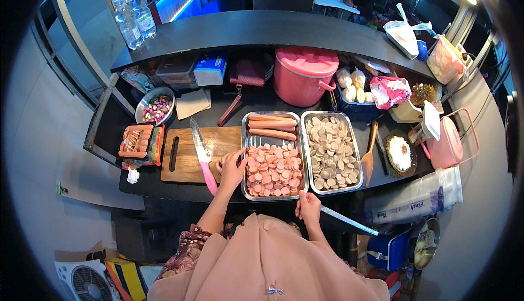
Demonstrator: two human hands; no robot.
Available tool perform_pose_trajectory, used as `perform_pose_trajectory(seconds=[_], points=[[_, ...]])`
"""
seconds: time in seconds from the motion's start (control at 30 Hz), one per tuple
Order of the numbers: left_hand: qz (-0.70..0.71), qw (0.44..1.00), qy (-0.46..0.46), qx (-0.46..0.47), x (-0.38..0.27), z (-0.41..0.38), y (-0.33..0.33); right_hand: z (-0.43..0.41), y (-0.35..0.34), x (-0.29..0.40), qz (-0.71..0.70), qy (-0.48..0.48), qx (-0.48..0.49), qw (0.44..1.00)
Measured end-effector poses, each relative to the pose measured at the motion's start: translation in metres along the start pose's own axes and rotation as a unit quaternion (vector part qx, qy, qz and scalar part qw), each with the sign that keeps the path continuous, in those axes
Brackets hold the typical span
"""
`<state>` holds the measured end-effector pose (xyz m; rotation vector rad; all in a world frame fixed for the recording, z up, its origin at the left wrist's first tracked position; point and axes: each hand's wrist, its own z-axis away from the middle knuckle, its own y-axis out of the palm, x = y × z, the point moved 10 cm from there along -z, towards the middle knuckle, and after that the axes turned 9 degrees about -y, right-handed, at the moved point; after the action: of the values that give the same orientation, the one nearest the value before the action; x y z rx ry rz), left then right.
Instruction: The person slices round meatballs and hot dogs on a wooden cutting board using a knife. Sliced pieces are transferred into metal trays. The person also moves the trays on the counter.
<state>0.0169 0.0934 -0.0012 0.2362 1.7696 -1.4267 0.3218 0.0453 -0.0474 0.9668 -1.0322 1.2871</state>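
Note:
My left hand (231, 168) touches the left rim of a steel tray (245, 186) of sliced sausages (273, 172), with several whole sausages (272, 126) at its far end. My right hand (308, 207) is at the tray's near right corner, fingers curled; whether it grips the rim I cannot tell. A second steel tray with greyish round slices (331, 151) stands to the right. Left of my left hand, a knife with a pink handle (208, 177) lies across the right part of a wooden cutting board (184, 157).
Packaged sausages (137, 141) and a bowl of chopped shallots (155, 106) are at the left. A pink lidded bucket (305, 76) stands behind the trays. Rightward are a wooden spatula (369, 157), a dish of white food (400, 153) and a pink container (444, 145). A raised shelf (262, 28) spans the back.

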Motion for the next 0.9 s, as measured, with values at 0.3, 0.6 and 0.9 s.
perform_pose_trajectory(seconds=[0.3,0.6,0.9], points=[[-0.145,0.924,0.332,-0.118,-0.120,-0.064,0.039,-0.005,-0.008,0.006,0.060,0.000,0.015,0.998],[-0.253,0.875,0.413,0.001,-0.132,-0.107,0.094,-0.006,-0.015,0.017,0.197,0.066,0.080,0.975],[0.534,0.740,-0.170,0.372,-0.059,-0.077,0.006,0.000,0.005,0.083,0.045,-0.019,0.046,0.998]])
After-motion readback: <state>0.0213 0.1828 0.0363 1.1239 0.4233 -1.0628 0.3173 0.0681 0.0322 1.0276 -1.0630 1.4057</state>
